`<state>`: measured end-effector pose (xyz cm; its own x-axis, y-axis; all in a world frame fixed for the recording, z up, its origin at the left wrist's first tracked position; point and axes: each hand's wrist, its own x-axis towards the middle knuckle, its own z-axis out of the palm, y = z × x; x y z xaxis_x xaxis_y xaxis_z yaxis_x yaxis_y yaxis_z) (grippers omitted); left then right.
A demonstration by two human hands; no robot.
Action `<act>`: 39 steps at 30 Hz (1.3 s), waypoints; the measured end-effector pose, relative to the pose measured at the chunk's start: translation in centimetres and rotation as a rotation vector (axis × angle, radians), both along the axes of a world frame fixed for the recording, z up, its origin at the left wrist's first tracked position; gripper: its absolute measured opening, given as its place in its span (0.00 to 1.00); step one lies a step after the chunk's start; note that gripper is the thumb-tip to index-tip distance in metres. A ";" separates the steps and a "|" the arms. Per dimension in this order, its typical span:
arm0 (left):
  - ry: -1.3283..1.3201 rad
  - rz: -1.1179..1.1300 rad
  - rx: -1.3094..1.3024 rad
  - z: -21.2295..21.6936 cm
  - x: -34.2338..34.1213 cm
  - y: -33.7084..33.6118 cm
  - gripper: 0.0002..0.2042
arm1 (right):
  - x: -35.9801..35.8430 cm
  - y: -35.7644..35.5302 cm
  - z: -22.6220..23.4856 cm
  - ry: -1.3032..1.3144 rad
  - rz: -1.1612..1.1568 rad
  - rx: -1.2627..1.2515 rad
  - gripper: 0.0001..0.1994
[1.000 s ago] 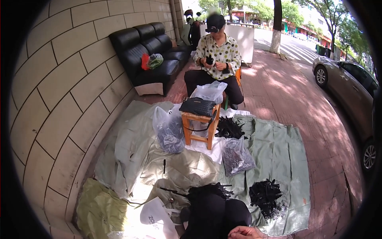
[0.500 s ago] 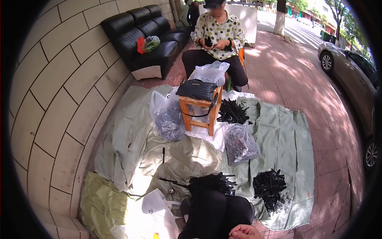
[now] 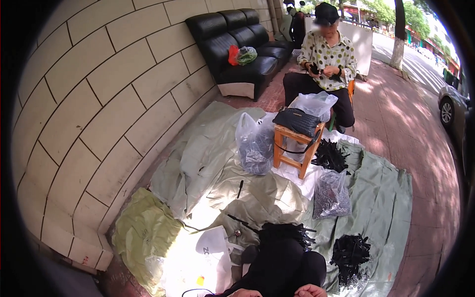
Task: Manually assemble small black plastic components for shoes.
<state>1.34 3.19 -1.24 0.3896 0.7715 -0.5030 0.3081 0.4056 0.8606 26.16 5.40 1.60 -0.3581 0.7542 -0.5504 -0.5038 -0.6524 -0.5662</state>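
My right hand (image 3: 310,291) is at the lower edge by my right knee, its fingers curled closed; whatever they hold, if anything, is hidden. To its left, only a sliver of my left hand (image 3: 246,293) shows, and its fingers are cut off by the edge. Just beyond my dark-trousered legs (image 3: 282,270) lies a pile of black strap-like pieces (image 3: 284,231), with one long piece sticking out to the left. Another heap of black pieces (image 3: 350,251) rests on the green sheet, right of my knees.
A wooden stool (image 3: 293,133) bears a black handbag (image 3: 297,121). Filled clear bags (image 3: 332,195) stand around it. Beyond sits a person (image 3: 329,57) handling black pieces. A white bag (image 3: 205,257) lies left of my legs; a black sofa (image 3: 237,52) lines the tiled wall.
My view has swung left, so the scene sits further right. My left hand has come into sight at the lower edge; my right hand remains there.
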 end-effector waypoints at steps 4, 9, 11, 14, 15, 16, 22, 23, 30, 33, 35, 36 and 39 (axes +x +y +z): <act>-0.041 0.038 -0.108 -0.4 -0.2 -0.2 0.07 | 0.2 0.6 -0.4 0.004 0.050 0.001 0.05; 0.052 -0.001 -0.081 -0.8 0.4 0.4 0.06 | 0.8 0.8 -1.2 0.050 0.079 -0.008 0.05; 0.037 -0.003 -0.066 -1.0 0.5 0.5 0.06 | 1.1 0.8 -1.3 0.068 0.070 -0.010 0.05; -0.008 0.032 -0.116 -1.0 0.5 0.3 0.06 | 1.0 0.8 -1.1 0.084 0.053 -0.011 0.05; 0.031 0.017 -0.113 -0.9 0.5 0.5 0.06 | 1.0 0.8 -1.0 0.080 0.045 -0.006 0.05; 0.069 0.002 -0.108 -0.9 0.5 0.6 0.06 | 1.0 0.8 -0.9 0.078 0.041 -0.008 0.05; 0.129 -0.015 0.015 -0.9 0.7 0.3 0.06 | 1.0 0.8 -0.5 0.088 0.037 0.002 0.05; 0.124 -0.022 0.012 -0.6 0.7 0.2 0.06 | 0.9 0.8 -0.7 0.093 0.049 0.012 0.05; 0.021 -0.009 0.097 -1.2 0.4 -0.1 0.06 | 0.7 0.1 -0.2 0.008 0.036 0.045 0.05; 0.020 -0.012 0.140 -1.1 0.4 -0.5 0.06 | 0.4 -0.1 -0.6 0.021 0.040 0.089 0.06; -0.003 -0.006 0.132 -1.2 0.3 -0.6 0.05 | 0.3 -0.4 -0.8 -0.003 0.034 0.105 0.06; -0.006 0.006 0.110 -1.2 0.4 -0.7 0.05 | 0.2 -0.6 -0.8 -0.025 0.031 0.114 0.06; -0.030 0.031 0.073 -0.7 0.7 -0.7 0.05 | 0.1 -0.7 -0.3 -0.029 0.001 0.122 0.06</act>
